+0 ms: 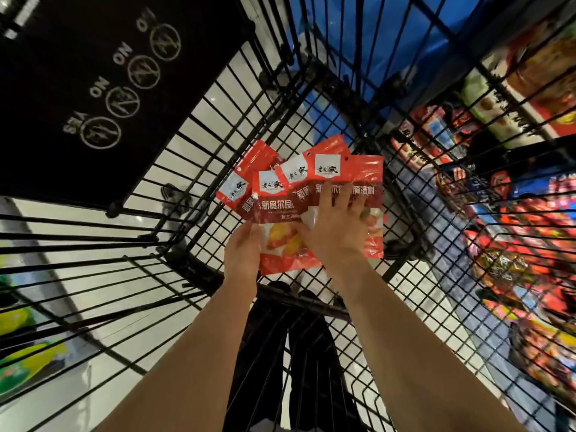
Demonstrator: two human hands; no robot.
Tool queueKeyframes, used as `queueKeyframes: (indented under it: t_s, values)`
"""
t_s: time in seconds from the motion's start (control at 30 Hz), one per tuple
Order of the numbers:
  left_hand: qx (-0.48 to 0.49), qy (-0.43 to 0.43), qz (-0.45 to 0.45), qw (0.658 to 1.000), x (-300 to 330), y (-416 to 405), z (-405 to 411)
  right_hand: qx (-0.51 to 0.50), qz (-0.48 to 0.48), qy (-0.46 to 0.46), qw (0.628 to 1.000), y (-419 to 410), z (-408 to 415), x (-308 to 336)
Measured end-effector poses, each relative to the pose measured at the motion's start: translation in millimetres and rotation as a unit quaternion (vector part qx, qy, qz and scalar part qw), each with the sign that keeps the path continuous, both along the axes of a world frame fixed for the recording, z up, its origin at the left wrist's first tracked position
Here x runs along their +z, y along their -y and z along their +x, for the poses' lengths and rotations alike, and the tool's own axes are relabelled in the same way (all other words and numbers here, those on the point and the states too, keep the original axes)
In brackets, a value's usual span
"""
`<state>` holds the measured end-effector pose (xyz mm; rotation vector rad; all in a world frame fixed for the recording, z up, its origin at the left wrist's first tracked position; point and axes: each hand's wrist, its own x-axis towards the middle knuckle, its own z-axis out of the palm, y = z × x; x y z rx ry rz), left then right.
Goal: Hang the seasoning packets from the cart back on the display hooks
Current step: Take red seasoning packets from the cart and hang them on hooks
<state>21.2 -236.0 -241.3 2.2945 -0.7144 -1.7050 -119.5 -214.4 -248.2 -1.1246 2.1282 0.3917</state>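
Right hand [338, 227]: fingers spread flat, pressing on the fanned seasoning packets [300, 194].
Left hand [243, 247]: pinches the packets' lower left edge.
Packets: red, overlapping, inside the cart [414, 232] basket.
Right side: shelf goods [530, 254] beyond the wire.

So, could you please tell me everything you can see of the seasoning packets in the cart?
The seasoning packets are glossy red plastic pouches, at least four, fanned out and overlapping inside the black wire cart. Each has a white logo panel near the top, white Chinese lettering on a dark red band, and a food picture lower down. Small punched holes show at their upper corners. The left hand grips the fan's lower left edge; the right hand lies spread across the fronts.
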Motion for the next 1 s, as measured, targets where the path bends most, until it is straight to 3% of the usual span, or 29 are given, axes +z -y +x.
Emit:
queueKeyframes:
  t_s: [0.27,0.37,0.5,0.67,0.8,0.9,1.0]
  values:
    - [-0.068,-0.038,-0.029,0.997,-2,2,1,-0.004,0.027,-0.007,1.000,18,-4,-2]
    - [-0.077,-0.044,-0.030,0.996,-1,9,-3,0.014,-0.005,-0.012,1.000,17,-3,1]
    - [0.001,-0.035,-0.022,0.999,-3,13,-7,0.065,-0.092,-0.013,0.994,13,-18,21]
    - [0.099,-0.118,-0.009,0.988,3,8,-18,0.011,-0.131,0.045,0.990,11,6,33]
    - [-0.007,-0.187,-0.013,0.982,6,14,-13,-0.053,-0.125,0.084,0.987,-1,29,17]
    - [-0.082,-0.162,-0.030,0.983,3,18,-18,-0.072,-0.174,0.207,0.960,-20,18,10]
    - [-0.094,-0.127,-0.075,0.985,-4,14,-19,-0.071,-0.116,0.353,0.926,-40,6,17]
